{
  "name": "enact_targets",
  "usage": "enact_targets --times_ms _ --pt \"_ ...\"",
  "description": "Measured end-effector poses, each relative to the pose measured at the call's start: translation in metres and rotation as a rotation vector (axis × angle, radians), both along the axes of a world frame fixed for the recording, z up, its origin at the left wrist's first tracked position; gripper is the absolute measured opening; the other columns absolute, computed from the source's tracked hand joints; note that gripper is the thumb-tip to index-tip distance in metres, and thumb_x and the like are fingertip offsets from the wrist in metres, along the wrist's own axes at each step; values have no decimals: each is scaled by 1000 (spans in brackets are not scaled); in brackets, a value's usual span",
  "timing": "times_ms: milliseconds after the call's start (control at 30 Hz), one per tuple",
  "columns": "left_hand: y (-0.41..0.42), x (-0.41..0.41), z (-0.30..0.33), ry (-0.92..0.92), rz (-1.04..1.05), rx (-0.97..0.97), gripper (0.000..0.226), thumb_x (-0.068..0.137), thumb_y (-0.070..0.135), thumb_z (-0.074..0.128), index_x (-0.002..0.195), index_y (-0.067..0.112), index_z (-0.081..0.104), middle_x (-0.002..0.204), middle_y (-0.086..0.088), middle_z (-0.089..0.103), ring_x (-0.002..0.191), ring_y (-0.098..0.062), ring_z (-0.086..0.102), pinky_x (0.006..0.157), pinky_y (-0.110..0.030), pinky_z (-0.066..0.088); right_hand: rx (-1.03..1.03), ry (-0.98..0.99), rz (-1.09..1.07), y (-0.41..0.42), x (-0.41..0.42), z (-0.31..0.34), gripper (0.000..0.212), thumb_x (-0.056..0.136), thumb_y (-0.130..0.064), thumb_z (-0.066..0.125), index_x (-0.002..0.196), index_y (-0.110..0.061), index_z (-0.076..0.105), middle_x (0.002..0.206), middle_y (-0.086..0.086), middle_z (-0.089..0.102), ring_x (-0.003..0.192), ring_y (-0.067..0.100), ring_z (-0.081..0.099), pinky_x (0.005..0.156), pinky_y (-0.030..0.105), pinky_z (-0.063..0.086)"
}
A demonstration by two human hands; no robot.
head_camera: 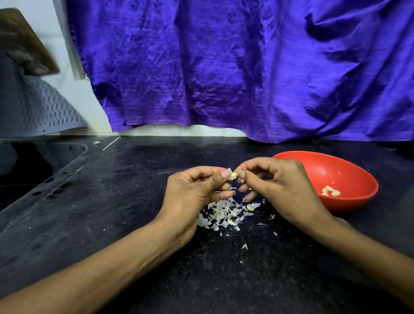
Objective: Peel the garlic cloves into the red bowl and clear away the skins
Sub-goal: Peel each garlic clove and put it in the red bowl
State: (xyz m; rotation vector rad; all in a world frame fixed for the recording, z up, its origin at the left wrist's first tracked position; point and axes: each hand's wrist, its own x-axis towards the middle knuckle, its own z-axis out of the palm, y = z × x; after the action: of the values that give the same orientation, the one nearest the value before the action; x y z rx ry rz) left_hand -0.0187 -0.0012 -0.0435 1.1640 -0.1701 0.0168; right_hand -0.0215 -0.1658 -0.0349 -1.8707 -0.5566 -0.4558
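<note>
Home kitchen: dark stone counter (131,212) w/ sunken sink (16,176), drying mat (18,107) & board (18,40) vs wall.

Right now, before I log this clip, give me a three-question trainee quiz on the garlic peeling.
1. True or false: the red bowl already holds peeled cloves.
2. What do the left hand and right hand pinch between them? A) a knife B) a garlic clove C) a spoon
3. Fill in: the heap of skins lies on the ____ below the hands.

Key: 1 true; 2 B; 3 counter.
</note>
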Motion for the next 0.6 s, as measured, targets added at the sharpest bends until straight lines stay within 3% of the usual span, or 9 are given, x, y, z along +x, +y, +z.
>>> enact_targets --times_ms 167,367,467,600 --pt "1 1 2 29 -45 -20 16 71 3 71 85 -3 69 75 -12 68 61 -12 66 58 -23 58 66 90 30 -1 3 0 18 91 -6 62 83 -19 72 74 8 71 64 17 68 61 38 60" --pt "3 1 5 18 -102 -26 17 68 7 68 83 1 67 72 -7 69 60 -10 64 55 -22 56 70 59 43 -1 2 3 19 91 -5 61 83 -18 71 70 1 71 64 11 68 57 27 58" --pt "2 1 6 14 -164 -22 14 73 6 65 87 1 65 71 -5 69 58 -8 63 54 -22 56 83 46 29 -3 4 4 15 90 -6 62 85 -16 72 72 2 71 65 12 68 57 29 58" --pt "1 -2 5 34 -249 -3 18 74 9 66 91 3 67 84 -9 70 61 -9 62 55 -24 56 130 25 -6 -7 6 8 15 90 -6 63 86 -16 73 76 4 70 67 13 67 55 27 57"
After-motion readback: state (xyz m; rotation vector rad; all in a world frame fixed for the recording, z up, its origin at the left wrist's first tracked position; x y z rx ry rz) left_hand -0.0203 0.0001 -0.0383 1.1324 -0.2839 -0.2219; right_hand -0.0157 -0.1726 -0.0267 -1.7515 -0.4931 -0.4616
